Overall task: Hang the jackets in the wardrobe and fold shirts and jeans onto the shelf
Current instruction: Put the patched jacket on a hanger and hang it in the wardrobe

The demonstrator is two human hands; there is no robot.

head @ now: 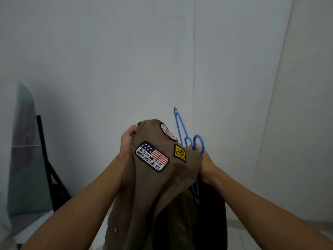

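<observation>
A pale wall (108,60) fills the space beyond both hands, with a dark stand (48,165) leaning off past the left forearm and a greenish panel (25,159) beside it. Nothing stands between the hands and the wall. The brown jacket (153,186) is bunched up between the two hands, its flag patch (151,156) just right of the left fingers, a yellow diamond patch (179,153) and an oval patch (167,132) nearer the right fingers. The left hand (127,141) has its fingers curled tight round the jacket's upper edge. The right hand (202,156) grips the blue hanger (181,129) at its hook, fingers closed round it, with jacket cloth against the palm; the hanger's frame sticks up above those fingers and down below them. Both arms reach forward, raised, wrists bent inward
</observation>
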